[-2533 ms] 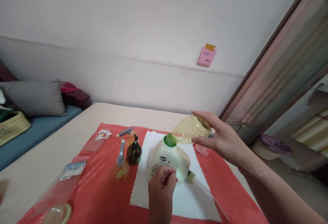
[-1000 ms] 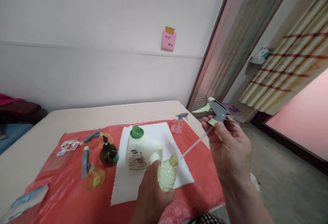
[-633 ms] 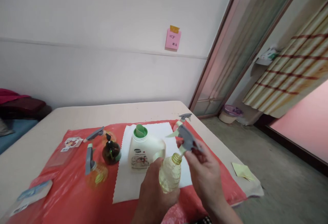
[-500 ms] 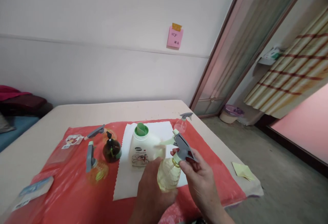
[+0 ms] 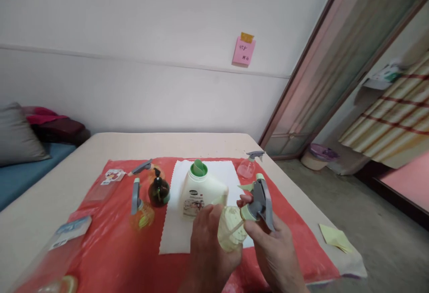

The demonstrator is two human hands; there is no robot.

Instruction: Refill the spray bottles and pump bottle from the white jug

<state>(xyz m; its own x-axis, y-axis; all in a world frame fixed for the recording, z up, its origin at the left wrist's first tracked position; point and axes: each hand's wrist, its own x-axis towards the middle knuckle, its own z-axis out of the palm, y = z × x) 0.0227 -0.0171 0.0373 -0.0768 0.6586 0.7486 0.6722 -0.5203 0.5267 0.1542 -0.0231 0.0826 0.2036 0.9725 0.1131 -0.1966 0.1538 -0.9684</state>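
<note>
My left hand is wrapped round a pale yellow, ridged spray bottle, tilted toward the right. In my right hand is a grey trigger spray head with a pale green collar and nozzle. A pale dip tube runs from the collar toward the bottle; the bottle's neck is hard to make out. Just behind my left hand stands a white detergent jug with a green cap, on a white cloth.
Left of the cloth are an orange spray bottle, another lying behind it, and a dark pump bottle. A pink spray bottle stands at the back right. Clear packages lie left on the red cloth. Yellow notes rest near the right edge.
The spray head has tipped over to the right and away from the bottle, showing the dip tube between them. The view has turned left, so everything sits further right.
</note>
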